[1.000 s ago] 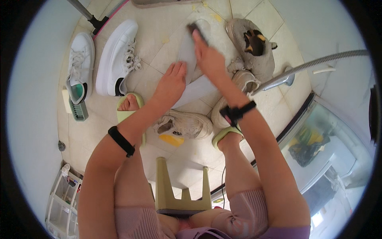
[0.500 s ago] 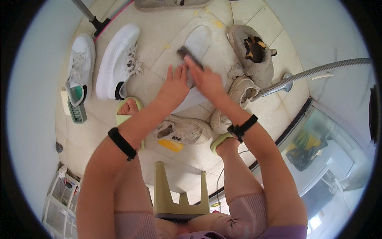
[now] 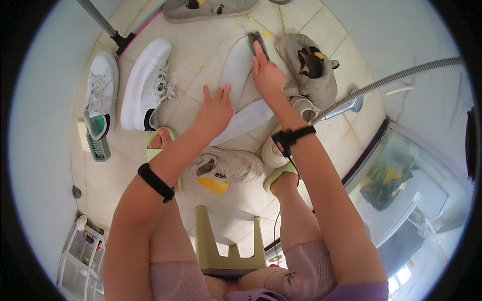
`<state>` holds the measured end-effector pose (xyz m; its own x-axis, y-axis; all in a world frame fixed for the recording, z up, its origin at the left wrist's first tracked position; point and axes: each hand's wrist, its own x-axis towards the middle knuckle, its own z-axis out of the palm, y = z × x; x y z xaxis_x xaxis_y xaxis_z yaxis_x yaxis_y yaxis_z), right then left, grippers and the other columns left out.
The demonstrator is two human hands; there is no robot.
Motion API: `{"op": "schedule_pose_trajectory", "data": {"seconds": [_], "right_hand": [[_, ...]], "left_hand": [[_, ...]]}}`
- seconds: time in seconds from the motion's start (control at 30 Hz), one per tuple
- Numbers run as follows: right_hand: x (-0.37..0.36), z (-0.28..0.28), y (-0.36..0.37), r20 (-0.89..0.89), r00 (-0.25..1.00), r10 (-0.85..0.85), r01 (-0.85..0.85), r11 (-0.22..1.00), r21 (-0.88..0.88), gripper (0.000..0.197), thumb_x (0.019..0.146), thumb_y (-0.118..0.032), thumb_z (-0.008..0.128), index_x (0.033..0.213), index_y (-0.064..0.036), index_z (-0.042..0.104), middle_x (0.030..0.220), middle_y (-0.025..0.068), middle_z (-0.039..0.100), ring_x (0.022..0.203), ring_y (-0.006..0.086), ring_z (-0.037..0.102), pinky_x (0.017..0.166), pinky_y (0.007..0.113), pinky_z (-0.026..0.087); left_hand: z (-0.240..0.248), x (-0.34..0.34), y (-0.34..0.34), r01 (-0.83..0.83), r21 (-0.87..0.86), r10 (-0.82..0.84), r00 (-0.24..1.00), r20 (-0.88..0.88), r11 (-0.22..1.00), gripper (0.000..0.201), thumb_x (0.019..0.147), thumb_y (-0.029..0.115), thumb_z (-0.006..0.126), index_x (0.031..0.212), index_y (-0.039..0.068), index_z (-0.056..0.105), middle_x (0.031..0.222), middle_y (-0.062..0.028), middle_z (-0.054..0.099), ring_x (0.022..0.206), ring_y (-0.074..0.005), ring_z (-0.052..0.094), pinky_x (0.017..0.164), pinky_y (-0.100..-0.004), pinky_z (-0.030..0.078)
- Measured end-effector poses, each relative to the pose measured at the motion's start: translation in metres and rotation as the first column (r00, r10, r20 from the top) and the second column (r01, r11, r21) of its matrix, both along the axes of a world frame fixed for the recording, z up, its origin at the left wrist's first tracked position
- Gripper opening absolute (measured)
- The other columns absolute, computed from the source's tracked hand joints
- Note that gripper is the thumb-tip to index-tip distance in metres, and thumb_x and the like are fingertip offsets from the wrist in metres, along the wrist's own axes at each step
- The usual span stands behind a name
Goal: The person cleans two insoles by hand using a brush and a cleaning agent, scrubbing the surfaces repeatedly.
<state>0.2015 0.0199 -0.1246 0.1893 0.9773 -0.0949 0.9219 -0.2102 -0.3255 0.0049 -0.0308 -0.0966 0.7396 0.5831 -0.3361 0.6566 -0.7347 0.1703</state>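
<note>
Wears a wide black strap (image 3: 156,183) around the left forearm (image 3: 176,154) and another black strap (image 3: 304,133) around the right forearm (image 3: 326,193), fitted with a small dark module (image 3: 282,144) with a reddish patch and a thin black cable (image 3: 298,173). Shows a purple garment (image 3: 364,291) at the right upper arm. Covers the thighs in dusty-pink legwear (image 3: 176,281), finely ribbed near the hems, with pale markings on the right leg. Has on light green slippers (image 3: 279,175), open at the toes.
</note>
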Motion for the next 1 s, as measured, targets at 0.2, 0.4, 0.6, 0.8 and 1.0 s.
{"op": "schedule_pose_trajectory", "data": {"seconds": [0.2, 0.4, 0.6, 0.8, 1.0], "right_hand": [[-0.072, 0.004, -0.106, -0.288, 0.952, 0.107, -0.170, 0.964, -0.204, 0.056, 0.103, -0.031, 0.049, 0.156, -0.0312, 0.030, 0.069, 0.0214, 0.064, 0.059, 0.0412, 0.063, 0.052, 0.053, 0.050], [-0.016, 0.011, -0.009, -0.037, 0.998, -0.047, 0.044, 0.995, -0.090, 0.050, 0.103, -0.032, 0.047, 0.152, -0.0243, 0.038, 0.077, 0.0223, 0.068, 0.063, 0.0428, 0.064, 0.056, 0.054, 0.049], [-0.085, 0.011, -0.124, -0.369, 0.929, 0.018, -0.120, 0.960, -0.255, 0.063, 0.102, -0.030, 0.049, 0.159, -0.0244, 0.023, 0.071, 0.0224, 0.065, 0.059, 0.0413, 0.064, 0.055, 0.054, 0.049], [-0.046, 0.002, -0.020, -0.063, 0.995, -0.075, 0.070, 0.994, -0.085, 0.061, 0.103, -0.029, 0.047, 0.158, -0.0229, 0.023, 0.076, 0.0244, 0.067, 0.062, 0.0442, 0.063, 0.057, 0.055, 0.049], [-0.080, 0.012, -0.110, -0.266, 0.964, 0.001, -0.109, 0.915, -0.388, 0.068, 0.103, -0.023, 0.046, 0.161, -0.0222, 0.012, 0.077, 0.0232, 0.068, 0.062, 0.0432, 0.064, 0.056, 0.055, 0.049]], "left_hand": [[0.003, -0.019, 0.002, -0.119, -0.146, 0.111, 0.992, -0.061, 0.982, 0.027, 0.095, 0.009, 0.049, 0.114, -0.003, 0.064, 0.152, -0.0218, 0.041, 0.141, -0.0322, 0.040, 0.109, -0.0743, 0.024], [-0.006, 0.008, -0.003, -0.109, -0.072, 0.109, 0.994, 0.002, 0.991, 0.029, 0.094, 0.012, 0.051, 0.116, 0.000, 0.066, 0.153, -0.0216, 0.039, 0.142, -0.0332, 0.037, 0.107, -0.0792, 0.019], [-0.005, -0.013, -0.004, -0.117, -0.134, 0.104, 0.990, -0.099, 0.984, 0.031, 0.097, 0.017, 0.049, 0.119, 0.001, 0.065, 0.157, -0.0211, 0.035, 0.144, -0.0337, 0.035, 0.107, -0.0801, 0.017], [-0.021, 0.002, -0.007, -0.127, -0.047, 0.127, 0.992, -0.005, 0.991, 0.033, 0.096, 0.020, 0.050, 0.119, 0.003, 0.069, 0.158, -0.0172, 0.035, 0.144, -0.0312, 0.035, 0.109, -0.0787, 0.015], [-0.005, -0.020, 0.000, -0.098, -0.152, 0.088, 0.993, -0.074, 0.983, 0.032, 0.100, 0.018, 0.047, 0.118, 0.005, 0.070, 0.158, -0.0146, 0.036, 0.144, -0.0286, 0.036, 0.111, -0.0763, 0.013]]}}
